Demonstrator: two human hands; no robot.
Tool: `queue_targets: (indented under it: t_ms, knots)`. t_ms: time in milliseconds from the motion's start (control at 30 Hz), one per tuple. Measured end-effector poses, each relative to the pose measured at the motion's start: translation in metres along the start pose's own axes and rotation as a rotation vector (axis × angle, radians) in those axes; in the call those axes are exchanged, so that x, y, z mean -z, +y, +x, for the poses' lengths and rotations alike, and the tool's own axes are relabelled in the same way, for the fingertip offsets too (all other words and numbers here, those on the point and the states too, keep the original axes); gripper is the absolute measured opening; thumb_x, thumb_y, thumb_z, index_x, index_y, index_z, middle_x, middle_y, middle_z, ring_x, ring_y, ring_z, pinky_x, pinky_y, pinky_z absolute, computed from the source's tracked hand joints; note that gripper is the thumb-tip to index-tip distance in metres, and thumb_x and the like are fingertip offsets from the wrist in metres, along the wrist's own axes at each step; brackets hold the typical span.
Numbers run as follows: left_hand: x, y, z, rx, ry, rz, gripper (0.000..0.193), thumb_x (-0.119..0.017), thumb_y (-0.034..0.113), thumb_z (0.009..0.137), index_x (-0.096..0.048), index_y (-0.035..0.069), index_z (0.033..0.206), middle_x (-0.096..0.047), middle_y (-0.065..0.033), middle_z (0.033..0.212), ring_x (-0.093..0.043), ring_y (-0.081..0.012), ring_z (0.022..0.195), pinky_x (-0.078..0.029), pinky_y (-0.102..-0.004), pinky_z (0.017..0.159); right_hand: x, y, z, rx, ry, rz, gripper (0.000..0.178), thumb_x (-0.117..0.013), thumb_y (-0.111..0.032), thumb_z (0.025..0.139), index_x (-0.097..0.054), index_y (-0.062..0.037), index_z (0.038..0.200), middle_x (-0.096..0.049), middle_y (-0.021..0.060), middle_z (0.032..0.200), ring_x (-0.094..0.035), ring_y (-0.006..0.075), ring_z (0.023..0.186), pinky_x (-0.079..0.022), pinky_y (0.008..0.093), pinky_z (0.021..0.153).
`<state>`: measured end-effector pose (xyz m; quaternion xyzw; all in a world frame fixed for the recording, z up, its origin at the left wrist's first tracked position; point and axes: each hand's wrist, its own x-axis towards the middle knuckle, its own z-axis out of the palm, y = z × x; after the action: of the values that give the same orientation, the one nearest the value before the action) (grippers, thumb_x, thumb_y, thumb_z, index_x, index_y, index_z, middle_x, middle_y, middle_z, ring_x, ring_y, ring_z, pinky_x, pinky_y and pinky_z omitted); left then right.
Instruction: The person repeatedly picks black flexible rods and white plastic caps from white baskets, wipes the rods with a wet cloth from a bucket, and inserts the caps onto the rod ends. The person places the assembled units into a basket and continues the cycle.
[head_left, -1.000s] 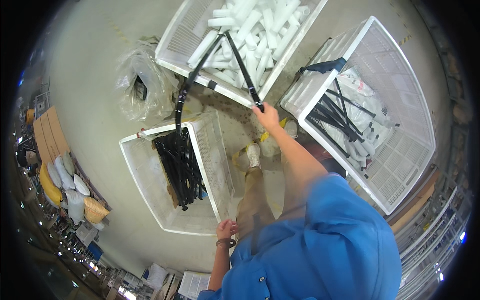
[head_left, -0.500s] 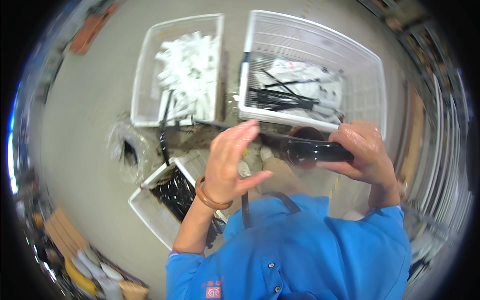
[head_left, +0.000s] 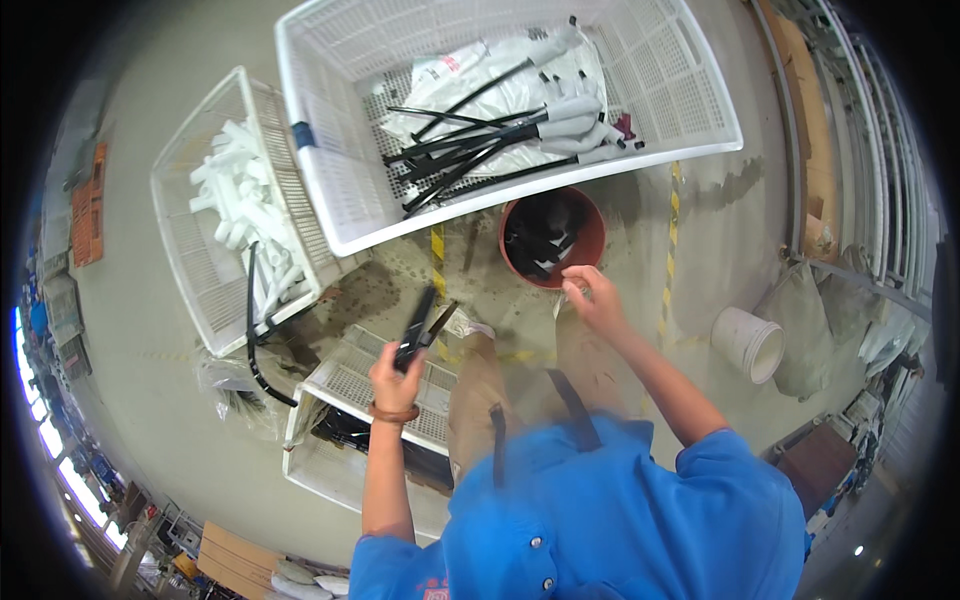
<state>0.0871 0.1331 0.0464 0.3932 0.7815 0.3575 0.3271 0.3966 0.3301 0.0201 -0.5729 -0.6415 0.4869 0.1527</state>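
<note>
My left hand (head_left: pixel 395 372) is closed around a black forked piece (head_left: pixel 414 325), whose two narrow prongs point away from me; its exact kind is unclear. It is held above the floor beside the lower crate. My right hand (head_left: pixel 592 298) is at the near rim of a red bucket (head_left: pixel 601 238), fingers bent in toward the thumb. Whether anything small sits between those fingertips I cannot make out. Inside the bucket lie black pieces (head_left: pixel 540 235). In the big white crate (head_left: pixel 690 90), black rods (head_left: pixel 455 165) with grey sleeves (head_left: pixel 570 125) rest on white plastic bags.
At left, a white crate (head_left: pixel 170 225) holds white tubes (head_left: pixel 245 190); a bent black strip (head_left: pixel 256 350) hangs over its near side. Close to my legs is a tilted crate (head_left: pixel 400 400) with black pieces. A white pail (head_left: pixel 748 345) lies at right. Yellow-black tape (head_left: pixel 672 230) marks the floor.
My hands have moved apart. The glossy black curved piece has left my right hand, which is now by the bucket. My left hand, open before, now grips the black forked piece. The view has shifted.
</note>
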Motion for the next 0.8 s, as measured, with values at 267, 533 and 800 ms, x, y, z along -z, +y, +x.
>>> queue_targets:
  t_ms: [267, 533, 800]
  knots:
    - [-0.072, -0.058, -0.017, 0.520, 0.160, -0.189, 0.016, -0.067, 0.010, 0.090, -0.054, 0.002, 0.096, -0.052, 0.0009, 0.063, -0.050, -0.0068, 0.048, -0.039, -0.0223, 0.043, -0.121, 0.303, 0.152, -0.089, -0.202, -0.412, 0.054, -0.064, -0.026, 0.085, -0.048, -0.0118, 0.134, -0.061, 0.0223, 0.119, -0.062, 0.0405, 0.106, -0.051, 0.0475, 0.090]
    - [-0.090, -0.079, -0.040, 0.483, 0.420, -0.796, 0.020, -0.059, 0.023, 0.097, -0.052, 0.005, 0.105, -0.043, 0.0011, 0.061, -0.040, -0.0078, 0.043, -0.036, -0.0242, 0.036, -0.258, 0.401, 0.245, -1.524, 0.324, 0.289, 0.054, -0.069, -0.031, 0.081, -0.055, 0.0007, 0.123, -0.065, 0.0224, 0.109, -0.069, 0.0314, 0.087, -0.058, 0.0474, 0.069]
    - [-0.098, -0.075, -0.042, 0.231, 0.312, -0.591, 0.026, -0.059, 0.026, 0.099, -0.049, 0.004, 0.108, -0.053, -0.0060, 0.076, -0.035, -0.0103, 0.033, -0.033, -0.0229, 0.032, -0.249, 0.495, 0.226, -1.213, -0.009, -0.096, 0.041, -0.068, -0.020, 0.070, -0.061, 0.0035, 0.103, -0.067, 0.0189, 0.103, -0.067, 0.0243, 0.089, -0.055, 0.0401, 0.071]
